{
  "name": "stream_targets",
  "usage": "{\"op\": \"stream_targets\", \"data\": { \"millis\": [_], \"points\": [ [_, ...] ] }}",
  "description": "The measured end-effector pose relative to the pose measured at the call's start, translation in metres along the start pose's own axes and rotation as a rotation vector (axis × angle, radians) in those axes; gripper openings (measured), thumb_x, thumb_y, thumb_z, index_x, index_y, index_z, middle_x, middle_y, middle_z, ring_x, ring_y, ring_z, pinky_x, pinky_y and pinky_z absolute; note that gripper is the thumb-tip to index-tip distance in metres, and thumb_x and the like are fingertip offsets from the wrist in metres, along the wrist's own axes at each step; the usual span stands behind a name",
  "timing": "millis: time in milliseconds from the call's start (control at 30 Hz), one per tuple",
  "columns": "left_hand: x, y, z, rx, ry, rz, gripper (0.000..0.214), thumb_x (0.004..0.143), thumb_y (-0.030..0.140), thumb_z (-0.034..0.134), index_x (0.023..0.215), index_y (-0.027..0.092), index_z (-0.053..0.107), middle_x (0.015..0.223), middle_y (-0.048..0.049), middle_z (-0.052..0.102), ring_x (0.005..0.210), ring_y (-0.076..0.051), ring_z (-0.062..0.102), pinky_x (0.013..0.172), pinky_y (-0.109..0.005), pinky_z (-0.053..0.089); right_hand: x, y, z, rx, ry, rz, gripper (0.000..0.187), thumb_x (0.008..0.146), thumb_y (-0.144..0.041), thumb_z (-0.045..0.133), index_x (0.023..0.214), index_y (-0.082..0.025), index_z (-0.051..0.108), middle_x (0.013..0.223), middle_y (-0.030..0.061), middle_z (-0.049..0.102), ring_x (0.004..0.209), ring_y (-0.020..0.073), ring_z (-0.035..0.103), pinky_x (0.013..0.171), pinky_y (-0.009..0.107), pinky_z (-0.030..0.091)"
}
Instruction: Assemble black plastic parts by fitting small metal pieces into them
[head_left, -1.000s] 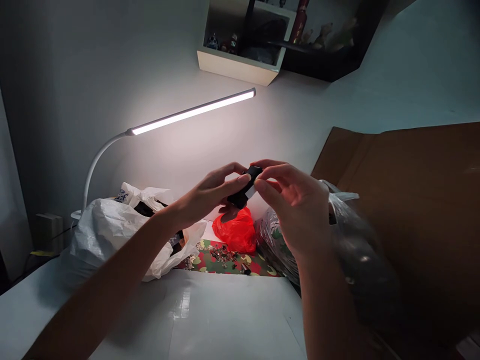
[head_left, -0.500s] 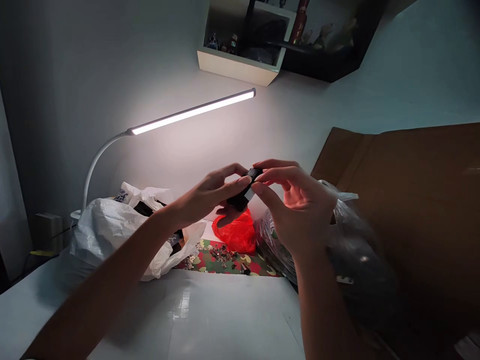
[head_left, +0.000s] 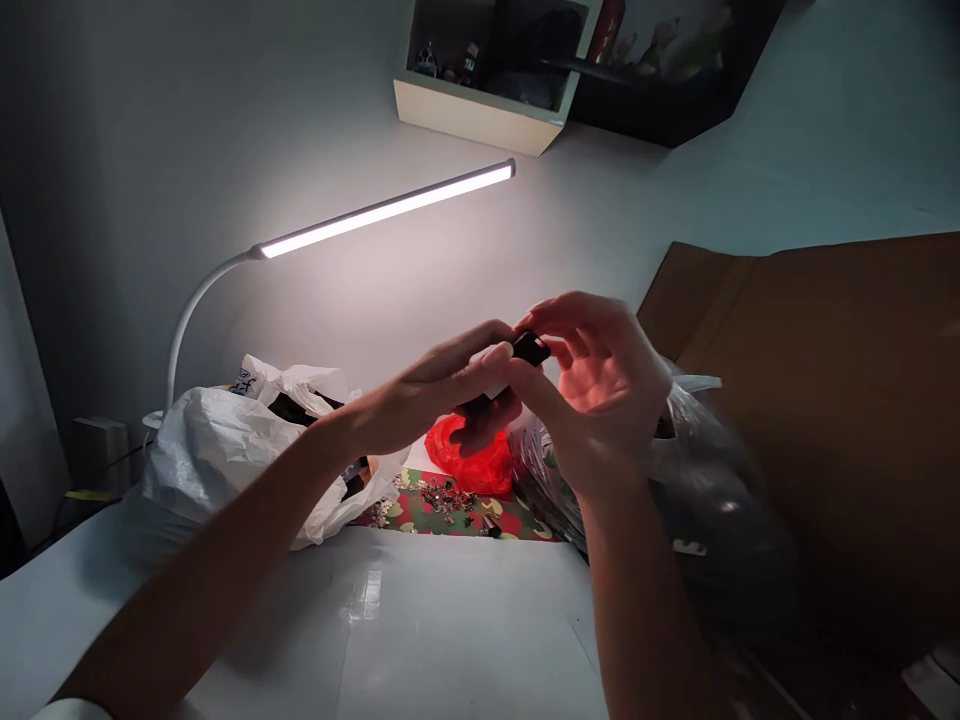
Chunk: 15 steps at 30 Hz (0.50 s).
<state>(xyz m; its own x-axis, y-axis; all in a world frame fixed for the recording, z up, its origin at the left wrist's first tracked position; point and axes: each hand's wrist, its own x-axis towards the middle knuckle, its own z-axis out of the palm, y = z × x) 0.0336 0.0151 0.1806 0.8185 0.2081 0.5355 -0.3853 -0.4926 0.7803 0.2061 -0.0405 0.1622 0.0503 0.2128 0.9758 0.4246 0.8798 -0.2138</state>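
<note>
A small black oblong piece (head_left: 532,348) is held up in front of the wall; its exact kind does not show. My left hand (head_left: 450,385) grips it between thumb and fingers, with the lower end partly hidden behind them. At the upper end, my right hand (head_left: 600,390) has its thumb and forefinger closed about the piece, the other fingers curled loosely behind. Below the hands lie small shiny metal parts (head_left: 448,497) on a camouflage-patterned mat (head_left: 517,522), with a small dark cylinder (head_left: 490,526) near its front edge.
A lit lamp (head_left: 390,208) arches over from the left. White plastic bags (head_left: 217,450) stand at left, a red bag (head_left: 472,460) behind the mat. On the right are a clear plastic bag (head_left: 720,500) and a large cardboard sheet (head_left: 840,400). A white sheet (head_left: 465,620) covers the near table.
The black piece has turned in my fingers, so its end now faces me and its pale side is hidden. My right hand has risen slightly and curled around the end.
</note>
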Motion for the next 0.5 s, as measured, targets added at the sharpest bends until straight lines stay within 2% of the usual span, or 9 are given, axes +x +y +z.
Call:
{"op": "stream_targets", "data": {
  "millis": [167,267,367,433,500],
  "points": [
    [0.004,-0.006,0.0,-0.044,0.026,0.002,0.028,0.11,0.051,0.051,0.109,0.023,0.052,0.077,0.005,0.044,0.056,-0.008,0.042,0.052,-0.022,0.038,-0.001,0.004,-0.002,0.026,-0.078,0.029,0.023,0.093,-0.026,0.075,0.114,-0.03,0.068,0.114,0.0022,0.071,0.106,0.0203,0.07,0.086,0.036,0.059],
    [0.005,-0.01,-0.004,-0.035,0.08,0.018,0.028,0.111,0.051,0.049,0.106,0.024,0.051,0.074,0.005,0.043,0.056,-0.008,0.042,0.05,-0.022,0.037,0.0,0.009,-0.008,0.039,-0.104,0.077,0.018,0.098,-0.028,0.068,0.116,-0.029,0.069,0.116,0.0026,0.072,0.104,0.0189,0.071,0.083,0.035,0.059],
    [0.006,-0.012,-0.009,-0.02,0.147,0.071,0.026,0.11,0.05,0.052,0.107,0.024,0.054,0.072,0.0049,0.044,0.054,-0.008,0.043,0.048,-0.021,0.036,0.001,0.019,-0.014,0.03,-0.138,0.158,0.015,0.1,-0.034,0.067,0.113,-0.027,0.068,0.109,0.0015,0.073,0.092,0.0157,0.07,0.078,0.032,0.057],
    [0.007,-0.014,-0.011,-0.019,0.181,0.109,0.025,0.109,0.047,0.055,0.11,0.023,0.057,0.071,0.0047,0.045,0.052,-0.008,0.043,0.048,-0.021,0.036,0.0,0.03,-0.016,-0.043,-0.299,0.278,0.015,0.099,-0.037,0.068,0.106,-0.024,0.068,0.097,0.0007,0.073,0.08,0.014,0.067,0.069,0.03,0.054],
    [0.008,-0.015,-0.013,-0.023,0.196,0.143,0.024,0.109,0.046,0.056,0.111,0.022,0.059,0.071,0.0046,0.046,0.051,-0.007,0.041,0.047,-0.021,0.036,-0.005,0.044,-0.015,-0.166,-0.628,0.453,0.013,0.098,-0.035,0.069,0.099,-0.022,0.07,0.089,0.0007,0.072,0.075,0.0134,0.065,0.066,0.028,0.051]
  ]
}}
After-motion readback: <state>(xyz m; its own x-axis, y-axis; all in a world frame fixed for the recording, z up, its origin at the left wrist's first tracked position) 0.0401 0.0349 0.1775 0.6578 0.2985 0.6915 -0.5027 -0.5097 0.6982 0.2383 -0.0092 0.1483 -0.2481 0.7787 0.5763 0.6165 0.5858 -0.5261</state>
